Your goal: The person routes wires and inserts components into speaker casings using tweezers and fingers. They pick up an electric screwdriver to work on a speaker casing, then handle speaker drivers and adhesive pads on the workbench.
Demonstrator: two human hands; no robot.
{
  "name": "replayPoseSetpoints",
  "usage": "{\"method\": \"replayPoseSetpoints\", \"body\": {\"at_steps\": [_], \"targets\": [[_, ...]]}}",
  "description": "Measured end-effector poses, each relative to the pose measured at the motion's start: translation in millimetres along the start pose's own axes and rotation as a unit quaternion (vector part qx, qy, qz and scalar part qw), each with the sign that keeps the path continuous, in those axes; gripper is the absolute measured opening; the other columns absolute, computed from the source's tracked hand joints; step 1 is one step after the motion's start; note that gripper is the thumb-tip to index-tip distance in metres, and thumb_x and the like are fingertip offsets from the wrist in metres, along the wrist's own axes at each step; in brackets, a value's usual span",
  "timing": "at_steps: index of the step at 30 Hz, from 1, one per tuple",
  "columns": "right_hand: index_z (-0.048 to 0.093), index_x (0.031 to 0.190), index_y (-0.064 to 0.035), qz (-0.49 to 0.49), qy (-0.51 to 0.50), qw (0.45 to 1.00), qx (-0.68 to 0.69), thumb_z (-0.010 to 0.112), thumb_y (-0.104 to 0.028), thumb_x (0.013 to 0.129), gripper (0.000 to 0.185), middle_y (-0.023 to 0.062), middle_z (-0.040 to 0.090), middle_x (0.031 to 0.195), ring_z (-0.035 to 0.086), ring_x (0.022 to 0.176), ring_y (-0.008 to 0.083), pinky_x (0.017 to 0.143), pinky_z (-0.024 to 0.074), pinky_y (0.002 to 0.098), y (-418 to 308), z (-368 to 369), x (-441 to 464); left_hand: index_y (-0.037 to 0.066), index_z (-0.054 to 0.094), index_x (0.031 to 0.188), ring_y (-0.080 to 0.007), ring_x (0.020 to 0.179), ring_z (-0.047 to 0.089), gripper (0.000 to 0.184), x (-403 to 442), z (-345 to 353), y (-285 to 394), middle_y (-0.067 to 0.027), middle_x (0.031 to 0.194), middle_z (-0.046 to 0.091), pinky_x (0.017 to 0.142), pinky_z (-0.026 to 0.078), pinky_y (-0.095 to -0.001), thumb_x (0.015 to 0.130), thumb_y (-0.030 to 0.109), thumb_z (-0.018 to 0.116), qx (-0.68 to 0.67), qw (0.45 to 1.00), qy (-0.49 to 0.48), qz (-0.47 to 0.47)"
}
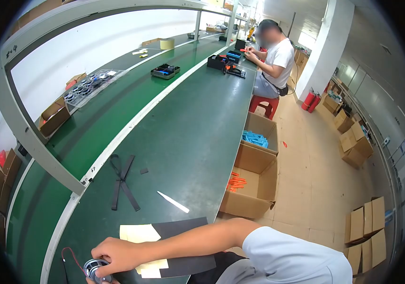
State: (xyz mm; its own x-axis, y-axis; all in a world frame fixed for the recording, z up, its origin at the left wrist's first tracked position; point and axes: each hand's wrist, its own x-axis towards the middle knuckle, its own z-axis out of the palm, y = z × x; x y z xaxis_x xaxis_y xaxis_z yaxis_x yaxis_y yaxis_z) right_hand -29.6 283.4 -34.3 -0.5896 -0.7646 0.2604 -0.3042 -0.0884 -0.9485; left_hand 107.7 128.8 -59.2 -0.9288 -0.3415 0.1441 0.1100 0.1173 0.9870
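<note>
Low at the left, my right hand [115, 255] reaches over a small round speaker [92, 267] with a metal rim, its fingers and thumb closed around it. A thin red wire loops up from the speaker. Only a sliver of my left hand [111, 281] shows at the bottom edge, with fingertips against the speaker's underside. Beneath my right forearm lie a black sheet [188, 228] and pale yellow paper pieces [138, 233]. Farther up the bench are a white tapered flat stick [174, 202], crossed black strips [122, 182] and a small black piece [144, 171].
The green bench [174, 142] borders a conveyor belt [131, 102] and a metal frame [20, 120]. Cartons [254, 206] with orange and blue parts stand along the bench edge. A co-worker [278, 57] sits farther along. Several speakers lie in a clear tray [91, 87].
</note>
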Motion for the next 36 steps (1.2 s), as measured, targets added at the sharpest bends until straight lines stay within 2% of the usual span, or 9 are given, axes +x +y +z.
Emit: {"method": "replayPoseSetpoints", "body": {"at_steps": [3,6,9,13,18,21,24,30,36], "targets": [[0.062,0.08,0.003,-0.158,0.14,0.977,-0.041,0.073,-0.036,0.077,0.041,0.0146,0.058,0.072,0.058,0.067,0.027,0.059,0.0457,0.0373,4.7,13.7,-0.4,0.0,0.051,0.127,-0.0087,0.067,0.054,0.039,-0.1,-5.0,-6.3,-0.0048,0.089,0.062,0.056,0.039,-0.02,0.097,0.023,0.061,0.017,1.0,0.012,0.011],[0.062,0.084,0.0029,-0.089,0.01,0.996,0.001,0.072,-0.034,0.074,0.039,0.016,0.059,0.078,0.059,0.075,0.0299,0.063,0.0476,0.0385,-4.2,0.7,0.8,0.0,0.05,0.127,-0.0087,0.071,0.054,0.038,1.2,-6.5,-10.9,-0.0048,0.093,0.061,0.06,0.04,-0.0191,0.096,0.018,0.063,0.027,0.999,0.024,0.034],[0.062,0.087,0.0033,-0.115,0.035,0.993,0.0,0.072,-0.029,0.073,0.036,0.0168,0.062,0.078,0.062,0.071,0.0299,0.062,0.0491,0.0373,3.0,6.6,1.7,-0.001,0.049,0.127,-0.0095,0.076,0.055,0.039,1.1,-9.3,-20.2,-0.0052,0.095,0.061,0.064,0.042,-0.0191,0.094,0.015,0.064,0.048,0.997,0.047,0.044],[0.061,0.092,0.0043,-0.045,-0.01,0.991,0.124,0.074,-0.019,0.073,0.032,0.0157,0.067,0.08,0.067,0.068,0.0251,0.061,0.0525,0.0342,-3.2,5.5,-1.8,-0.001,0.048,0.126,-0.011,0.076,0.056,0.042,1.7,-15.7,-24.0,-0.0059,0.095,0.061,0.065,0.044,-0.0212,0.093,0.016,0.069,0.039,0.998,0.039,0.044],[0.059,0.095,0.0045,0.01,-0.029,0.972,0.232,0.075,-0.012,0.075,0.031,0.0127,0.068,0.08,0.068,0.067,0.0178,0.061,0.054,0.0323,-4.2,8.6,-3.4,0.0,0.05,0.123,-0.0133,0.076,0.057,0.044,2.8,-6.3,-7.8,-0.0069,0.095,0.061,0.067,0.045,-0.0237,0.09,0.018,0.074,-0.07,0.997,0.024,0.037],[0.058,0.095,0.0048,-0.008,-0.007,0.98,0.197,0.075,-0.013,0.075,0.032,0.0125,0.068,0.079,0.068,0.067,0.0179,0.062,0.054,0.0322,3.9,12.2,0.2,0.0,0.051,0.123,-0.0136,0.076,0.057,0.045,4.1,-7.8,-9.4,-0.0069,0.094,0.061,0.067,0.045,-0.024,0.089,0.019,0.075,-0.071,0.997,0.031,0.022],[0.059,0.095,0.0049,0.001,-0.033,0.973,0.228,0.075,-0.014,0.075,0.032,0.0127,0.068,0.08,0.068,0.069,0.018,0.063,0.0541,0.0321,3.7,10.0,-0.3,0.0,0.051,0.123,-0.0135,0.076,0.057,0.046,2.5,-8.7,-12.2,-0.0065,0.093,0.062,0.067,0.045,-0.0239,0.089,0.02,0.076,-0.073,0.997,0.034,0.021],[0.062,0.092,0.005,-0.015,-0.028,0.984,0.178,0.075,-0.016,0.075,0.03,0.0132,0.069,0.081,0.068,0.069,0.0176,0.063,0.0537,0.0319,2.0,6.8,0.3,0.0,0.051,0.123,-0.0123,0.074,0.058,0.051,2.4,-7.0,-8.9,-0.0058,0.092,0.062,0.064,0.045,-0.0228,0.088,0.024,0.077,-0.068,0.997,0.026,0.022],[0.063,0.092,0.0059,0.014,-0.041,0.982,0.185,0.076,-0.017,0.075,0.032,0.0136,0.069,0.081,0.067,0.071,0.0184,0.064,0.0531,0.0327,-3.9,3.4,-1.5,-0.001,0.051,0.123,-0.0111,0.073,0.058,0.057,1.4,-1.1,1.7,-0.0052,0.09,0.062,0.062,0.045,-0.0215,0.085,0.03,0.081,-0.084,0.996,0.012,0.01]]}}
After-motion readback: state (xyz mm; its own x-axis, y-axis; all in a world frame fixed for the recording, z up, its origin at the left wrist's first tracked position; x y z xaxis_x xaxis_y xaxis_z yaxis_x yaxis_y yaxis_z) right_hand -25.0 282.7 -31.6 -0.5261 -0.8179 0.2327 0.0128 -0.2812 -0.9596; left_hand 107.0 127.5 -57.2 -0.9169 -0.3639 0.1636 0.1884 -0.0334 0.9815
